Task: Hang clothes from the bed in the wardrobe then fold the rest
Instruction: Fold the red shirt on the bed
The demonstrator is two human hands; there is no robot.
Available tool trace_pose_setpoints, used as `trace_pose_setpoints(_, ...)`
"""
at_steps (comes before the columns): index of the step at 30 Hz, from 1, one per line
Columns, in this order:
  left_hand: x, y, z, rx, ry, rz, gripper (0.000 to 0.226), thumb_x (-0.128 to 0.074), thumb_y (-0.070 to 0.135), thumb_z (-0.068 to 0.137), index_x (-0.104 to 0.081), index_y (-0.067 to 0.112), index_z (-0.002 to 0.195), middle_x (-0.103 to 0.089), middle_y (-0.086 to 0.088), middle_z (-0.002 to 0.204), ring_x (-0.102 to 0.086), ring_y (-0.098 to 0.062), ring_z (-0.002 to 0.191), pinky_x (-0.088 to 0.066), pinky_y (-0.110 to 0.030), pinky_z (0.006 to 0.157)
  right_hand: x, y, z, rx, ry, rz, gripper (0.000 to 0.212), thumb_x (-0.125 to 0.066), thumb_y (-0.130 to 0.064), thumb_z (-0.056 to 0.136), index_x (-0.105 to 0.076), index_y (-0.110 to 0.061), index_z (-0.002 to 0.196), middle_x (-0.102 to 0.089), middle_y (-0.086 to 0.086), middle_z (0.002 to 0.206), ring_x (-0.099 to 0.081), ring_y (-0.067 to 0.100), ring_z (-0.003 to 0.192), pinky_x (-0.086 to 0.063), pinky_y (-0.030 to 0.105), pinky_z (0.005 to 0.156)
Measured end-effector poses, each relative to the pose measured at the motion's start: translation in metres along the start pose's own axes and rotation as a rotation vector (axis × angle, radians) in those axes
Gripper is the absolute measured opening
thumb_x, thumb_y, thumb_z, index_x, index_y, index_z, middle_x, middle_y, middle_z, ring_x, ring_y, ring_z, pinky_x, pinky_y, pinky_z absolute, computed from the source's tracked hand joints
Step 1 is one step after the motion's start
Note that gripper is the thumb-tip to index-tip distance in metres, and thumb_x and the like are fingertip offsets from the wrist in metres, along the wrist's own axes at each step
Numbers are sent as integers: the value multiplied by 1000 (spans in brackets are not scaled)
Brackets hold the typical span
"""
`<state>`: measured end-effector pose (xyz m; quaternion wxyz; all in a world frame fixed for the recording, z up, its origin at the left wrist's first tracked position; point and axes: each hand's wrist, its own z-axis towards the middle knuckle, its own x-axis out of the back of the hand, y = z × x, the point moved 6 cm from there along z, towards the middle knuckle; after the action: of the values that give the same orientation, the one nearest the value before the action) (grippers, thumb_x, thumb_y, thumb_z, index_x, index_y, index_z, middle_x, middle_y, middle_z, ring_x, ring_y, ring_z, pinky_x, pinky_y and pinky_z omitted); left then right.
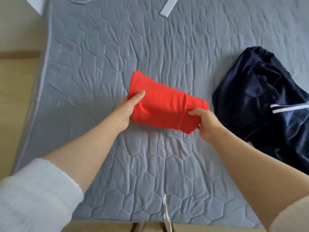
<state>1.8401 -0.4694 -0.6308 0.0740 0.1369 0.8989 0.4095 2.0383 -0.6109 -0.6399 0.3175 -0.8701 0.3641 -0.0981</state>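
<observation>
Red garment sits mid-bed, already folded to a compact rectangle, long axis running approx 10 to 4 o'clock. Left hand grips its 9 o'clock end, thumb on top, fingers tucked under and out of sight. Right hand pinches the 4 o'clock corner, where the cloth bunches into small creases. So both hands are clamped on the same piece, one per end, w/ the fold between them.

Navy garment w/ white stripes lies crumpled at 3 o'clock, near the red one but not touching; looks like it's next in line. Grey quilted bed carries both.

Step in hand, prob.: last fold or squaring-up of the red piece. To do it well:
- keep both ends level, so layers don't slide apart
- ease the right pinch and flatten the bunched corner w/ straight fingers, else the crease sets
- press from centre outward to push air out
- set it down well clear of the navy heap, e.g. toward 10 o'clock, so the next piece has room to spread.

Cloth looks soft and thin; it'll slump if lifted by one end only.
</observation>
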Motion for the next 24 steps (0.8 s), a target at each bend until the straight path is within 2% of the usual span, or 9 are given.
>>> trace_pose_setpoints(2,6,3,-11,14,31,4,23,-60,48,83,-64,27,91,-71,16,85,-67,0,77,-50,-18,66,-2,-7,-11,30,24,48,1,-61,-18,83,-60,-17,84,-61,-4,77,-60,3,58,-44,17,56)
trace_pose_setpoints(4,16,-11,-20,54,67,28,31,-59,55,80,-62,29,96,-68,14,99,-65,-5,94,-47,-27,90,0,1,-18,18,26,13,21,-61,-34,84,-58,-22,101,-60,-9,93,-58,6,83,-40,21,74)
trace_pose_setpoints(5,22,-24,-25,86,89,65,39,-60,57,78,-62,28,104,-66,10,109,-61,-10,104,-43,-33,99,2,10,-21,3,31,-22,24,-62,-37,84,-58,-24,104,-59,-11,93,-56,5,86,-38,20,75)
trace_pose_setpoints(7,31,-55,-36,177,123,168,59,-61,59,76,-57,21,121,-61,1,123,-56,-19,114,-37,-39,106,10,36,-23,-48,36,-98,15,-64,-37,83,-61,-22,87,-60,-15,82,-54,-3,74,-35,15,63)
trace_pose_setpoints(10,38,-108,-51,299,122,258,59,-59,53,82,-56,13,125,-60,-2,125,-55,-16,109,-39,-31,100,23,84,-24,-149,49,-189,14,-67,-32,82,-59,-22,75,-61,-14,71,-56,-6,58,-35,11,52)
trace_pose_setpoints(13,44,-156,-65,388,134,332,49,-57,46,87,-58,12,123,-61,-3,121,-53,-14,97,-35,-25,84,35,128,-29,-243,60,-223,18,-67,-30,82,-54,-24,72,-57,-15,69,-51,-5,59,-34,15,52)
trace_pose_setpoints(17,45,-178,-70,367,179,327,49,-57,41,89,-48,14,129,-57,-3,127,-54,-17,107,-36,-26,83,43,159,-33,-298,60,-203,12,-67,-22,84,-57,-16,80,-58,-10,68,-55,-6,42,-38,10,33)
trace_pose_setpoints(21,41,-170,-57,291,182,375,45,-58,35,90,-49,13,127,-58,-6,125,-56,-19,106,-38,-23,82,36,145,-18,-114,110,-274,26,-68,-18,84,-57,-14,107,-61,1,97,-57,9,75,-44,14,58)
trace_pose_setpoints(24,39,-154,-48,169,239,425,34,-58,26,91,-56,9,120,-62,-8,113,-56,-18,94,-37,-22,76,24,125,-8,16,127,-310,17,-64,-9,84,-62,-6,101,-60,2,85,-55,14,78,-44,21,61)
